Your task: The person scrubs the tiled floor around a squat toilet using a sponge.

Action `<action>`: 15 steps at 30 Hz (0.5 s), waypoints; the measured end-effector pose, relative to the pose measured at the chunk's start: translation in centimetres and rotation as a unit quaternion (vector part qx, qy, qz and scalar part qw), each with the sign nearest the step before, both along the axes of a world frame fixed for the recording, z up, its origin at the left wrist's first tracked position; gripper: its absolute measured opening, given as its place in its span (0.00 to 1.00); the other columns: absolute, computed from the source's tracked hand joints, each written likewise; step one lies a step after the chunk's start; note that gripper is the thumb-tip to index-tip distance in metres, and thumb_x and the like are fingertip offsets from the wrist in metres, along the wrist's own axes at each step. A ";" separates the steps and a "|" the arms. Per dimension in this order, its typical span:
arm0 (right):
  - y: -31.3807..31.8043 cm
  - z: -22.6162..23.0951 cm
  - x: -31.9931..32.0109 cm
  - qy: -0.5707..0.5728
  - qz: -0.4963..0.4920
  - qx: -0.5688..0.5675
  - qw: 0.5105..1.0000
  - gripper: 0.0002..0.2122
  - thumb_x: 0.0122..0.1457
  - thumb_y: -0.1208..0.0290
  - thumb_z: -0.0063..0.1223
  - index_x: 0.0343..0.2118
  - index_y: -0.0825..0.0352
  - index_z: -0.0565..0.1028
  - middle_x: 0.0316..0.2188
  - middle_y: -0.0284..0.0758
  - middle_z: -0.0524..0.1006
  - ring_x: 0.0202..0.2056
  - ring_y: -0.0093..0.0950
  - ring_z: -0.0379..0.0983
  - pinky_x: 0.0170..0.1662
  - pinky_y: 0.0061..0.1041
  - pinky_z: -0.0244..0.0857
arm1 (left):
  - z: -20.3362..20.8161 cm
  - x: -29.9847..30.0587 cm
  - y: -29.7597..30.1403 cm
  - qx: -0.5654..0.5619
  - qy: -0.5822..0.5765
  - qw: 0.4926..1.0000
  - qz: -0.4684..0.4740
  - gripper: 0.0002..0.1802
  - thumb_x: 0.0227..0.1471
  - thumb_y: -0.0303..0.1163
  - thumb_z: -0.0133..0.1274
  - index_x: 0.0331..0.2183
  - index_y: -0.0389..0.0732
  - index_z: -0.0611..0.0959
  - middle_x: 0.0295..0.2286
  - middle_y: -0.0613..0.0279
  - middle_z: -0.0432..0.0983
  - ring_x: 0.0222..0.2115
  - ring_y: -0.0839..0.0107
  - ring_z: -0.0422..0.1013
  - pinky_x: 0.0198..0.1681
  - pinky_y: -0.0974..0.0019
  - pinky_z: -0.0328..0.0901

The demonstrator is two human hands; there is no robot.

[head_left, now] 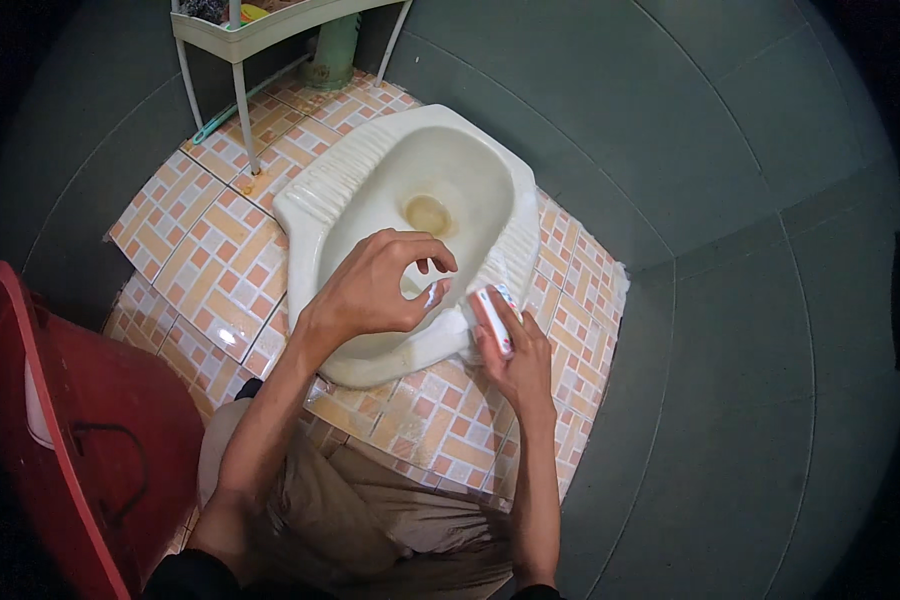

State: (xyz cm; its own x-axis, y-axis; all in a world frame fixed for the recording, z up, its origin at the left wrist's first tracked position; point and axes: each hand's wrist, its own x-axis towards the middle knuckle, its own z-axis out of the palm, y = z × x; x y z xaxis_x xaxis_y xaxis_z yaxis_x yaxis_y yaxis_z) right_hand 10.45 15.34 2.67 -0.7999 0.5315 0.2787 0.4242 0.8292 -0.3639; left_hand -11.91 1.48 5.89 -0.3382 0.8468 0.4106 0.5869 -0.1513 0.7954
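Observation:
A white squat toilet (315,240) with ribbed footrests is set in the tiled floor, with a little yellowish water (428,214) at its drain. Above the bowl hovers my left hand (375,285), its fingers curved and the thumb apart from them. A small pale patch shows at the thumb tip; I cannot make out whether it is the nail or something else. At the toilet's right rim, my right hand (520,365) grips a small white packet (500,325) with red and blue print. The palm hides part of the packet.
A large red tub (120,430) with a handle stands close on my left. At the far left, a white rack (290,30) with thin legs rests on the orange-and-white tiles (220,250), near a green cylinder (335,50). Grey walls (710,330) rise around.

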 end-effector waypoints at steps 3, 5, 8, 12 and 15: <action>-0.2 0.0 2.8 -0.010 -0.049 -0.061 0.997 0.27 0.58 0.64 0.62 0.63 0.54 0.73 0.35 0.56 0.78 0.36 0.53 0.79 0.39 0.46 0.74 | -0.2 0.0 0.0 0.000 -0.005 1.000 0.002 0.08 0.51 0.29 0.62 0.35 0.39 0.86 0.34 0.57 0.84 0.33 0.61 0.78 0.45 0.60 0.70; -0.1 -0.3 4.4 0.014 -0.037 -0.040 0.998 0.27 0.58 0.65 0.62 0.63 0.56 0.73 0.38 0.57 0.78 0.39 0.54 0.80 0.41 0.45 0.74 | -0.1 0.1 0.2 0.005 -0.005 1.000 0.000 0.08 0.51 0.29 0.62 0.35 0.39 0.86 0.34 0.57 0.84 0.33 0.62 0.78 0.45 0.60 0.70; -0.1 -0.2 5.4 0.016 -0.044 -0.039 0.998 0.27 0.59 0.65 0.62 0.63 0.58 0.73 0.41 0.57 0.79 0.40 0.54 0.80 0.42 0.45 0.74 | -0.2 0.2 0.3 0.011 -0.006 1.000 -0.005 0.08 0.51 0.29 0.62 0.35 0.39 0.86 0.34 0.58 0.84 0.33 0.62 0.78 0.44 0.60 0.70; -0.5 -0.4 3.4 0.010 -0.041 -0.023 0.999 0.27 0.60 0.63 0.61 0.63 0.55 0.73 0.39 0.57 0.78 0.38 0.54 0.80 0.40 0.46 0.74 | -0.2 0.0 0.0 0.006 -0.004 1.000 0.001 0.08 0.50 0.29 0.62 0.35 0.39 0.86 0.34 0.58 0.84 0.33 0.62 0.78 0.44 0.60 0.70; -0.5 -0.8 1.5 0.014 -0.026 -0.001 1.000 0.27 0.60 0.62 0.61 0.64 0.53 0.72 0.37 0.56 0.78 0.37 0.54 0.80 0.38 0.46 0.75 | -0.2 0.2 0.3 0.005 0.000 1.000 0.001 0.08 0.50 0.29 0.62 0.35 0.39 0.86 0.34 0.57 0.84 0.33 0.61 0.78 0.45 0.59 0.70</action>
State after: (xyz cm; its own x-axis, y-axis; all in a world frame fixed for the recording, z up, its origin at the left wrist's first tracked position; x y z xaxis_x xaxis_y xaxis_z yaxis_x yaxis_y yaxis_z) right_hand 11.97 14.84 1.88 -0.7630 0.5727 0.2998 0.4567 0.8058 -0.3770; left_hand -11.67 1.73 5.64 -0.3404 0.8417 0.4191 0.5866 -0.1582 0.7943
